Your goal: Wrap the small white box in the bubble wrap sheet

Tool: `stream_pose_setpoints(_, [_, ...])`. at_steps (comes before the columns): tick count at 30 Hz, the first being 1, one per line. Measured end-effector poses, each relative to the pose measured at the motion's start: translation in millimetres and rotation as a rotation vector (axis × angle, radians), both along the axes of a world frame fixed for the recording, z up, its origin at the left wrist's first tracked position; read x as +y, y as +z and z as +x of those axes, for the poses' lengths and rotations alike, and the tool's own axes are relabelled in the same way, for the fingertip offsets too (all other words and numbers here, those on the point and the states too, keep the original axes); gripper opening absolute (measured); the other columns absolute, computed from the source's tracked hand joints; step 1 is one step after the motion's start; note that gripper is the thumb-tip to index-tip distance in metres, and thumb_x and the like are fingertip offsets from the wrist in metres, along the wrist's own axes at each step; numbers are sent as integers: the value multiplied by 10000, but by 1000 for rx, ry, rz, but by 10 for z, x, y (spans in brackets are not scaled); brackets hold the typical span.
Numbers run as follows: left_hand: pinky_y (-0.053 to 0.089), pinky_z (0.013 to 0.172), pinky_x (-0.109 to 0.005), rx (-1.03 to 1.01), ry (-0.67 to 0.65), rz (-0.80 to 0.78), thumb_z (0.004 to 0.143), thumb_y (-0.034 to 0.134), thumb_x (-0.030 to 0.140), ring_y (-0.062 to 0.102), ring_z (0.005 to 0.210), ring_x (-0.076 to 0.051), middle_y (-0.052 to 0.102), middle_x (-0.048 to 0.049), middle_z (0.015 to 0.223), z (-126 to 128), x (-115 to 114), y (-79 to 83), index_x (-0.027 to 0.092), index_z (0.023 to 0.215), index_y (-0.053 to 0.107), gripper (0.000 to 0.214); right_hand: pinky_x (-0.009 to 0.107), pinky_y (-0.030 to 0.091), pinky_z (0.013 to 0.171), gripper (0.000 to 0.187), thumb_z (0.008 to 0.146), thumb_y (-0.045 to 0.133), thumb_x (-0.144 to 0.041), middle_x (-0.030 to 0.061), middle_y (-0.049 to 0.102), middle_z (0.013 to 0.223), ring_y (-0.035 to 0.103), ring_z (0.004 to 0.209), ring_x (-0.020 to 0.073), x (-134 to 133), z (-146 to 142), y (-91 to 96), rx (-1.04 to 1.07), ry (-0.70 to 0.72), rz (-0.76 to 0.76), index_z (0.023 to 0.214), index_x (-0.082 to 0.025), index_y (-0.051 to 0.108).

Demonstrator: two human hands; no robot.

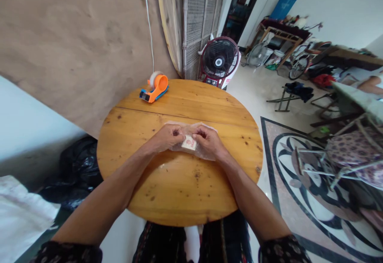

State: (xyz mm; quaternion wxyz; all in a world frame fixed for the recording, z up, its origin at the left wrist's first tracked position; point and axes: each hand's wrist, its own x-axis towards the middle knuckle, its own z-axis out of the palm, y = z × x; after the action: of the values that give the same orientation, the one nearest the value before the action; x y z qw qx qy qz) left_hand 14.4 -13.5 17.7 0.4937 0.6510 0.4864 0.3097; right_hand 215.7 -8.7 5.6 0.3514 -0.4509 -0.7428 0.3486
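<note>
A small pale block-shaped packet (189,142) with red printing lies near the middle of the round wooden table (191,191). Thin see-through plastic wrap (206,155) spreads under and around it to both sides. From the left, my left hand (168,137) pinches the wrap, its thumb at the packet's upper left corner. My right hand (210,140) mirrors this, thumb and finger closed on the wrap at the packet's upper right corner. The fingers beneath are partly hidden.
An orange and blue tape dispenser (155,89) with a roll stands at the table's far left edge. Behind the table is a fan (220,59). Black bags (79,167) lie at the left, a chair (347,153) at the right. Another person's arm shows at far right.
</note>
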Motion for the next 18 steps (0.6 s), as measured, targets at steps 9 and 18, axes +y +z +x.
stream_pose_setpoints(9, [252,455,-194,1,19,-26,652,573,326,350,485,-71,397,62,541,25,-30,45,178,594,430,214,225,386,655,138,851,536,-295,-17,592,735,513,695,121,-20,1,-39,-46,-15,38,802,-186,604])
stream_pose_setpoints(18, [239,465,-200,35,12,7,664,554,316,336,502,-75,368,61,563,7,-16,31,180,599,425,198,250,430,742,146,876,519,-278,-2,675,841,592,773,145,-92,-24,10,-177,-26,86,926,-220,644])
